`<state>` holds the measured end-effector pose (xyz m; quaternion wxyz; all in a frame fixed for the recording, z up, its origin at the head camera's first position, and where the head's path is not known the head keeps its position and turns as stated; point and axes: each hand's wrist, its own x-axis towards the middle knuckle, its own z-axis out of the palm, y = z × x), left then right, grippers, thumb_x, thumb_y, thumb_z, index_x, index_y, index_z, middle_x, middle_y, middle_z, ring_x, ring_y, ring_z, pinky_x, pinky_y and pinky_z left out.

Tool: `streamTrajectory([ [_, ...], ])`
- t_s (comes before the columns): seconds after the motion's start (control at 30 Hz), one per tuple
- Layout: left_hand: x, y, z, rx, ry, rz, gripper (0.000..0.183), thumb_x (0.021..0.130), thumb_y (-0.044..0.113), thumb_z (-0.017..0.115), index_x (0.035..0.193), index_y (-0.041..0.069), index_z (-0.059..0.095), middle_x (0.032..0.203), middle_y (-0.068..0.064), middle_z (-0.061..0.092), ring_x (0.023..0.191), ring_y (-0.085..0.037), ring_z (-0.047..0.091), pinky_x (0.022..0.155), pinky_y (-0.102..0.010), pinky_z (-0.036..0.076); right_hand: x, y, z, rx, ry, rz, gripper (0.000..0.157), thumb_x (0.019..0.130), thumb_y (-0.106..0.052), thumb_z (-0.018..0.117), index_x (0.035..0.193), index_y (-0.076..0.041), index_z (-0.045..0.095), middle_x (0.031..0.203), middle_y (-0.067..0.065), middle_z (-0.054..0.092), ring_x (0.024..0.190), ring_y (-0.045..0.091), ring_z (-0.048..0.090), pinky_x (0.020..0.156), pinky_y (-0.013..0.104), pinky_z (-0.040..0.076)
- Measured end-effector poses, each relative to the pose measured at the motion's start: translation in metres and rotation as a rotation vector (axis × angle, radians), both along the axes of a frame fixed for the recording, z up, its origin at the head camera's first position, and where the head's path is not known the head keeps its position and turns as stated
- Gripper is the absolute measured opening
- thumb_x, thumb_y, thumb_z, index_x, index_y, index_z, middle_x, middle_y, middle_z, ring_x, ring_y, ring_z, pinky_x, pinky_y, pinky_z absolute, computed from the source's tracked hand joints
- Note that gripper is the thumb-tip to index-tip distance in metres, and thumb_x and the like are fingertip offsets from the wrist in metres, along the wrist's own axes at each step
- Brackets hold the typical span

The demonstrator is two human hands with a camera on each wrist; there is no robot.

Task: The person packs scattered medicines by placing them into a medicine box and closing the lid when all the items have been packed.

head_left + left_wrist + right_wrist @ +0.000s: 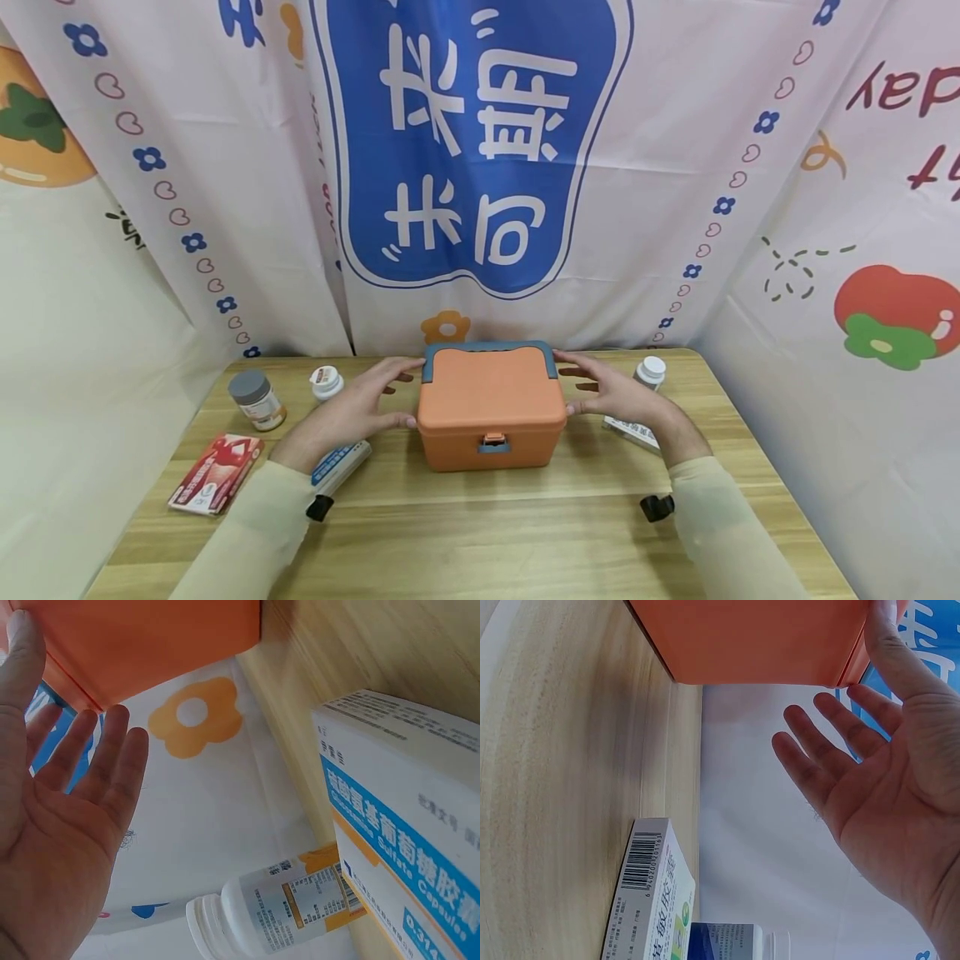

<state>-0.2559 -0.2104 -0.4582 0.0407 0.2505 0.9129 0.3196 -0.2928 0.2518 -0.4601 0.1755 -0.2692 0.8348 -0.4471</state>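
Observation:
An orange lidded box (491, 392) with a blue-grey handle (427, 367) and a front latch (493, 443) stands on the wooden table, its lid down. My left hand (378, 393) is at its left side, thumb and fingertips at the lid's edge. On the opposite side, my right hand (603, 392) mirrors it, thumb by the lid's edge. Both wrist views show spread, fairly straight fingers: the left palm (67, 825) and the right palm (892, 795) face the box walls. Whether every fingertip touches the box I cannot tell.
Left of the box are a grey-capped jar (257, 400), a white bottle (326, 382), a red carton (216, 473) and a blue-white capsule carton (405, 817). To the right lie another white bottle (650, 372) and a white carton (651, 900). A printed curtain (637, 208) hangs behind.

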Motion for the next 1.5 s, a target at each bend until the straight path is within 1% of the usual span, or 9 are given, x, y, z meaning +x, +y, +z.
streamTrajectory([
  [0.3, -0.001, 0.003, 0.004, 0.022, -0.01, -0.001, 0.089, 0.085, 0.046, 0.084, 0.16, 0.042, 0.037, 0.163, 0.002, 0.046, 0.144, -0.028, 0.056, 0.115, -0.057, 0.051, -0.002, -0.001, -0.002, -0.021, 0.003, 0.006, 0.098, 0.088, -0.031, 0.086, 0.167, -0.033, 0.028, 0.175, 0.004, 0.03, 0.159, 0.045, 0.033, 0.127, 0.061, 0.036],
  [0.53, -0.002, 0.006, 0.008, 0.044, -0.014, -0.001, 0.089, 0.083, 0.046, 0.084, 0.16, 0.039, 0.04, 0.163, 0.003, 0.046, 0.145, -0.03, 0.055, 0.117, -0.054, 0.05, -0.001, 0.0, -0.002, -0.042, 0.008, 0.024, 0.097, 0.091, -0.028, 0.082, 0.168, -0.028, 0.025, 0.175, 0.01, 0.028, 0.158, 0.047, 0.032, 0.127, 0.064, 0.034],
  [0.67, -0.001, 0.006, 0.01, 0.055, -0.027, 0.008, 0.086, 0.084, 0.047, 0.083, 0.159, 0.042, 0.041, 0.164, 0.005, 0.044, 0.145, -0.031, 0.054, 0.116, -0.052, 0.052, -0.001, 0.0, -0.001, -0.046, 0.0, 0.015, 0.093, 0.093, -0.029, 0.08, 0.168, -0.032, 0.025, 0.175, 0.008, 0.028, 0.159, 0.046, 0.031, 0.127, 0.064, 0.034],
  [0.87, -0.001, 0.006, 0.012, 0.079, -0.002, -0.012, 0.08, 0.09, 0.039, 0.081, 0.16, 0.038, 0.041, 0.165, 0.001, 0.044, 0.145, -0.03, 0.054, 0.113, -0.051, 0.054, -0.001, 0.0, -0.001, -0.076, -0.017, -0.002, 0.085, 0.097, -0.027, 0.076, 0.166, -0.038, 0.028, 0.173, 0.009, 0.032, 0.159, 0.045, 0.033, 0.123, 0.068, 0.037],
  [1.03, -0.002, 0.006, 0.012, 0.114, 0.006, -0.015, 0.073, 0.096, 0.035, 0.077, 0.159, 0.036, 0.041, 0.161, 0.0, 0.048, 0.144, -0.028, 0.054, 0.112, -0.052, 0.055, -0.002, -0.002, 0.002, -0.129, 0.042, 0.018, 0.078, 0.101, -0.023, 0.071, 0.166, -0.028, 0.03, 0.173, 0.012, 0.031, 0.158, 0.047, 0.033, 0.122, 0.068, 0.038],
  [1.2, -0.003, 0.007, 0.014, 0.152, -0.006, -0.006, 0.066, 0.1, 0.042, 0.069, 0.159, 0.035, 0.041, 0.16, -0.001, 0.049, 0.147, -0.029, 0.052, 0.114, -0.056, 0.053, -0.006, -0.003, 0.004, -0.167, 0.111, 0.028, 0.072, 0.103, -0.02, 0.068, 0.165, -0.017, 0.032, 0.171, 0.016, 0.034, 0.156, 0.048, 0.035, 0.122, 0.066, 0.039],
  [1.3, -0.004, 0.008, 0.015, 0.177, -0.006, -0.002, 0.062, 0.103, 0.044, 0.064, 0.159, 0.034, 0.041, 0.163, -0.002, 0.046, 0.149, -0.032, 0.049, 0.115, -0.058, 0.051, -0.008, -0.005, 0.005, -0.196, 0.127, 0.022, 0.069, 0.104, -0.021, 0.067, 0.165, -0.015, 0.034, 0.17, 0.016, 0.036, 0.157, 0.043, 0.036, 0.124, 0.062, 0.039],
  [1.37, -0.005, 0.009, 0.016, 0.2, 0.0, -0.003, 0.06, 0.104, 0.043, 0.062, 0.159, 0.033, 0.042, 0.163, -0.003, 0.045, 0.15, -0.034, 0.048, 0.115, -0.059, 0.051, -0.01, -0.006, 0.006, -0.212, 0.135, 0.016, 0.067, 0.104, -0.022, 0.065, 0.164, -0.013, 0.035, 0.169, 0.016, 0.038, 0.157, 0.04, 0.036, 0.126, 0.049, 0.041],
  [1.5, -0.009, 0.011, 0.017, 0.232, 0.024, -0.007, 0.057, 0.106, 0.04, 0.06, 0.159, 0.028, 0.043, 0.162, -0.006, 0.046, 0.148, -0.035, 0.05, 0.115, -0.059, 0.051, -0.012, -0.009, 0.008, -0.212, 0.153, -0.006, 0.064, 0.107, -0.028, 0.061, 0.163, -0.011, 0.036, 0.168, 0.015, 0.04, 0.154, 0.039, 0.041, 0.119, 0.025, 0.047],
])
